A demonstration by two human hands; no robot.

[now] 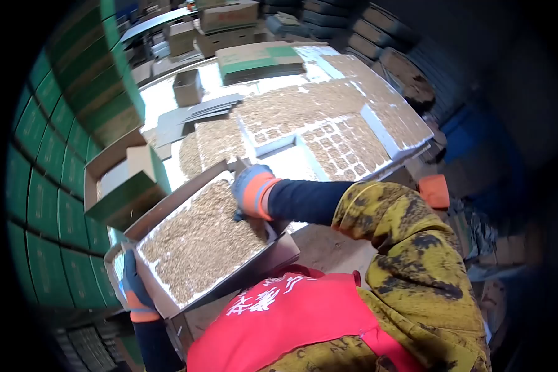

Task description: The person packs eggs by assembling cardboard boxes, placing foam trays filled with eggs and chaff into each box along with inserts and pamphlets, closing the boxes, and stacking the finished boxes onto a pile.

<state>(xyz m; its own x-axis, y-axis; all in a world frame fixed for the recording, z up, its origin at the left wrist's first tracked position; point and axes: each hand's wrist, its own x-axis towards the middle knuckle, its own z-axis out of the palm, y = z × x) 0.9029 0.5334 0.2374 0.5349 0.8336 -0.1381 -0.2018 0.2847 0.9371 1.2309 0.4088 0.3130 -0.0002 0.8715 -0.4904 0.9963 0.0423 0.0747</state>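
An open cardboard box (181, 203) sits tilted in front of me, its white foam tray (144, 253) heaped with loose tan, grainy material (198, 245). My left hand (135, 284), in a grey and orange glove, is closed on the box's left end. At the far right corner my right hand (254, 191), gloved the same way, grips the box's end wall. Some of its fingers are hidden behind the wall. Just beyond lie white foam trays with round cells (341, 149), covered with the same tan material.
Green cartons (68, 266) are stacked along the left. A smaller open green box (127, 201) stands beside the table. Flat grey sheets (214, 106), a small brown box (188, 87) and flattened green-and-brown cartons (260, 62) lie on the table's far half.
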